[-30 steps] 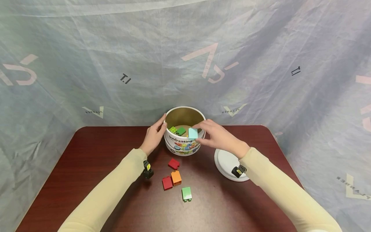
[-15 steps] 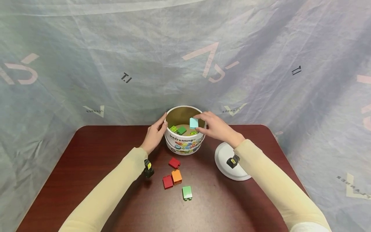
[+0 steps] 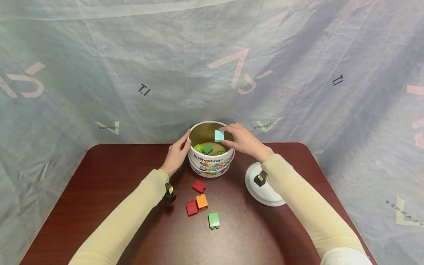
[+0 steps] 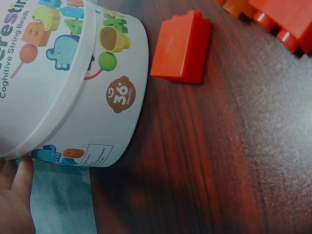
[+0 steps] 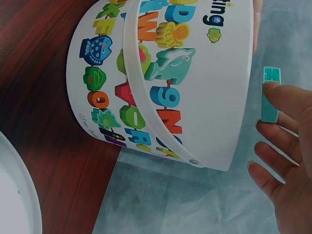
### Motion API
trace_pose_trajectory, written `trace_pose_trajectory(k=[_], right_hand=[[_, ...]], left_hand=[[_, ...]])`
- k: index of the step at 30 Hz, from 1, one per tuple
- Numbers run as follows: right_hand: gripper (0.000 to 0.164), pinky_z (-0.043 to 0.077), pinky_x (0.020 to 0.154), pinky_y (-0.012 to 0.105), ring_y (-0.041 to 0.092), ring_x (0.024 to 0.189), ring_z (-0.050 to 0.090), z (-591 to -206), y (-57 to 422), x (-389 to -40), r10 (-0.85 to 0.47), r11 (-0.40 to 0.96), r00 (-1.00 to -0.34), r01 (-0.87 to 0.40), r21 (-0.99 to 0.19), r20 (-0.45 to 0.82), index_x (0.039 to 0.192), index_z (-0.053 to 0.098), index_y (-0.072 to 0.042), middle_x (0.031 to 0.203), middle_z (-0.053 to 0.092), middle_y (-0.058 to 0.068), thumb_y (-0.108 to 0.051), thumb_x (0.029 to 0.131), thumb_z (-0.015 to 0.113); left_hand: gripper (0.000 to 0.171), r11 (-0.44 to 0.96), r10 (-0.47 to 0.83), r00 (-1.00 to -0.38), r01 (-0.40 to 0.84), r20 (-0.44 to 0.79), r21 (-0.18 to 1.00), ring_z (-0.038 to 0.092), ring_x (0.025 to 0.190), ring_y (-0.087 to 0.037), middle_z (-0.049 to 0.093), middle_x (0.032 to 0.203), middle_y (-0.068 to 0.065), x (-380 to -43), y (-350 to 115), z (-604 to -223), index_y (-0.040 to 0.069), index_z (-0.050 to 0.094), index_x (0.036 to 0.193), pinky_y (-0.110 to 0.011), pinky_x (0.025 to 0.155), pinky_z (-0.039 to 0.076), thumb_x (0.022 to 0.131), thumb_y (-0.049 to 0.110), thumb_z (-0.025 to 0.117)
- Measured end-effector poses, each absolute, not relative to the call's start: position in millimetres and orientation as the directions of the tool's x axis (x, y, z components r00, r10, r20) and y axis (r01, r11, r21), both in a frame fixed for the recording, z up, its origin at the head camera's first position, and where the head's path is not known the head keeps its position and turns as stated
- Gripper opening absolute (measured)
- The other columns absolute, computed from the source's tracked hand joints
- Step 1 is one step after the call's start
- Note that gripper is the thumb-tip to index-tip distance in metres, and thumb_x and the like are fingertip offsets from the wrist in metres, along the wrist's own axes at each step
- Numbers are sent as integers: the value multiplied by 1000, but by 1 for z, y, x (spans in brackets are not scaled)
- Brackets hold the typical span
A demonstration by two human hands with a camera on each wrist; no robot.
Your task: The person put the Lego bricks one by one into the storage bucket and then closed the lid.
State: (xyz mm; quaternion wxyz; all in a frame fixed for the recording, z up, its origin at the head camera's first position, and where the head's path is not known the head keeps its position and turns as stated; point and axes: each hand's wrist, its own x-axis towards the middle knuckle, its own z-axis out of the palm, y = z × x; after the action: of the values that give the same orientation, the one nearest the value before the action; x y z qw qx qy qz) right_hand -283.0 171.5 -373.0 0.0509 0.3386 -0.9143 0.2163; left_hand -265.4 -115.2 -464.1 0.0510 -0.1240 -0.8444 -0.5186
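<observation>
In the head view, a white printed bucket (image 3: 211, 166) stands open at the back of the table, with several green building blocks (image 3: 207, 149) inside. My left hand (image 3: 176, 156) rests against its left side, fingers fairly straight; fingertips (image 4: 22, 178) reach the bucket wall in the left wrist view. Over the bucket's mouth, my right hand (image 3: 243, 139) pinches a light blue building block (image 3: 219, 135) between thumb and fingers. The right wrist view shows this block (image 5: 270, 97) beyond the rim, its hollow end visible.
Two red blocks (image 3: 199, 186), an orange block (image 3: 201, 202) and a green block (image 3: 214, 220) lie on the dark wooden table (image 3: 132, 206) in front of the bucket. A white round lid (image 3: 265, 191) lies to the right, under the right forearm. Grey sheeting (image 3: 185, 73) hangs behind.
My right hand has moved up and away over the bucket, carrying the light blue block from the front rim to above the opening. The left hand stays at the bucket's side.
</observation>
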Motion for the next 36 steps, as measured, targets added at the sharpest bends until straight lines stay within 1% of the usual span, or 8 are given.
trace_pose_trajectory(k=[8,12,16,21,28,31,36], right_hand=[[48,42,112,51,38,127,54,-375,167,-290,-604,672,-756,-654,-348,254,139,62,1,134,65,19,-15,96,76],[49,42,112,51,38,127,54,-375,164,-292,-602,677,-757,-653,-341,255,139,62,1,135,65,20,-15,96,76],[49,43,111,51,37,125,55,-375,162,-291,-600,678,-759,-650,-345,252,140,62,1,134,65,19,-15,96,76],[49,43,111,50,36,126,54,-379,162,-290,-587,694,-774,-631,-346,236,142,61,-2,136,65,18,-17,97,75],[56,39,114,55,38,132,52,-381,164,-290,-610,698,-756,-654,-292,235,147,57,-1,143,61,19,-21,98,74],[52,39,115,55,38,132,52,-380,167,-287,-608,693,-753,-658,-294,251,144,59,0,141,61,19,-19,98,73],[45,42,113,51,36,129,54,-378,173,-279,-606,668,-739,-673,-317,293,138,63,0,135,65,17,-15,98,73]], left_hand=[[55,428,155,-963,265,219,864,38,150,-19,35,166,7,-266,-115,-462,25,35,164,-44,122,36,112,37,48],[55,425,155,-961,274,228,863,38,150,-21,35,167,5,-267,-116,-461,24,35,164,-46,122,36,112,34,48],[55,425,155,-963,268,223,864,39,150,-22,35,167,5,-267,-116,-461,24,35,164,-47,121,37,112,33,49],[55,428,166,-965,257,204,866,39,150,-21,33,167,6,-265,-115,-461,24,34,165,-46,121,37,112,34,48],[55,427,154,-966,256,210,867,38,150,-21,35,167,5,-263,-115,-462,25,35,164,-46,121,36,112,34,48],[55,431,154,-966,256,209,865,38,150,-20,34,167,6,-264,-116,-462,26,35,165,-46,121,36,112,36,48],[54,429,156,-964,261,214,865,39,150,-21,35,167,6,-265,-116,-463,27,35,164,-46,121,36,112,33,48]])
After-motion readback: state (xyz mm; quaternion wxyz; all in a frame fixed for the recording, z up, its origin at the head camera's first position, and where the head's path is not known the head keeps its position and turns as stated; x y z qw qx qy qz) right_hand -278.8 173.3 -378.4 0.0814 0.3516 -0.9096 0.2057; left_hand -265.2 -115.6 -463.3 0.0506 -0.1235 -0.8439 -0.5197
